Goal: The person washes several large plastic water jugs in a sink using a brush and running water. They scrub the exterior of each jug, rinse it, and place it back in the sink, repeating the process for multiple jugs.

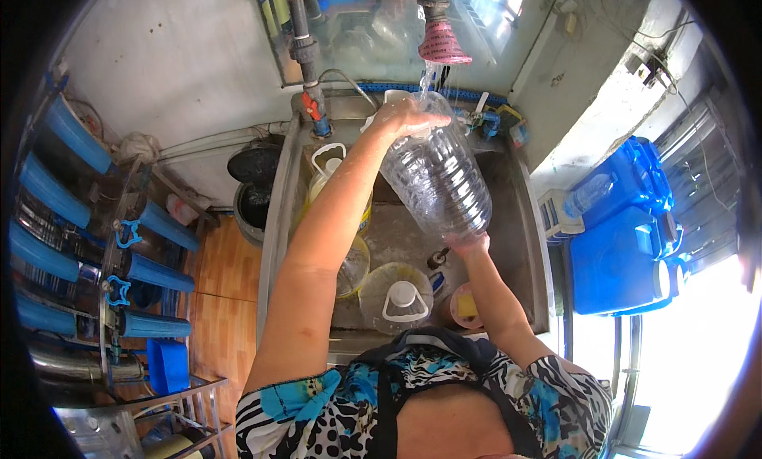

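A large clear ribbed plastic bottle is tilted above a metal sink, between my two hands. My left hand grips it at the upper end, by the shoulder. Its base rests on my right hand, partly hidden behind the plastic. Water runs from a pink-wrapped spout down to the bottle's upper end; whether it enters the mouth I cannot tell. Below, in the sink, stand a bottle with a white cap and handle, a second clear bottle and a handled bottle partly behind my left forearm.
A round container with a yellow sponge sits by my right forearm. A red-handled valve and blue tap fitting flank the sink's back. Blue jerrycans stand right; blue filter housings and a black bin are left.
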### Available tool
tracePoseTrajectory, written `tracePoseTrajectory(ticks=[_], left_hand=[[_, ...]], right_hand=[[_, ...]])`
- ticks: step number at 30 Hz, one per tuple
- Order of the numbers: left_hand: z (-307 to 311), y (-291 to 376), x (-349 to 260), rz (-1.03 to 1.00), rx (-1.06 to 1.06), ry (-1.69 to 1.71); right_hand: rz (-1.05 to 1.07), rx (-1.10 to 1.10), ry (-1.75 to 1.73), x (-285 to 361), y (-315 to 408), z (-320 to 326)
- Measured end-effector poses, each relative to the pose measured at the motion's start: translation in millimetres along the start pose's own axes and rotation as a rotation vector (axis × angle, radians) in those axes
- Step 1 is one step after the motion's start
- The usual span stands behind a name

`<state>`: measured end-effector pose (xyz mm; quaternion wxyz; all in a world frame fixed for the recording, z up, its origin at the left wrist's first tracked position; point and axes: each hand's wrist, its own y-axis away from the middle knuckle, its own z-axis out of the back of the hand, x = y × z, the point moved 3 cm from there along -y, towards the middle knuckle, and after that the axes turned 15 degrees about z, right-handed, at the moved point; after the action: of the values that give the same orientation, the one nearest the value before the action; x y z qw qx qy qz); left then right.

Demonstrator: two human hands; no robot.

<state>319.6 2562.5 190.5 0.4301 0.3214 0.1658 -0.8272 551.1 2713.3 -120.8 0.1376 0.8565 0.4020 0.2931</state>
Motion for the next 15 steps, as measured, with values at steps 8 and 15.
tracePoseTrajectory(ticks=[8, 15], left_hand=[[-5, -9, 13, 0.094, 0.025, 0.143], [-17, -14, 45, 0.104, 0.503, 0.509]], right_hand=[[0.066, -0.089, 0.069, 22, -8, 15], [0.136, -0.090, 0.126, 44, -29, 27]])
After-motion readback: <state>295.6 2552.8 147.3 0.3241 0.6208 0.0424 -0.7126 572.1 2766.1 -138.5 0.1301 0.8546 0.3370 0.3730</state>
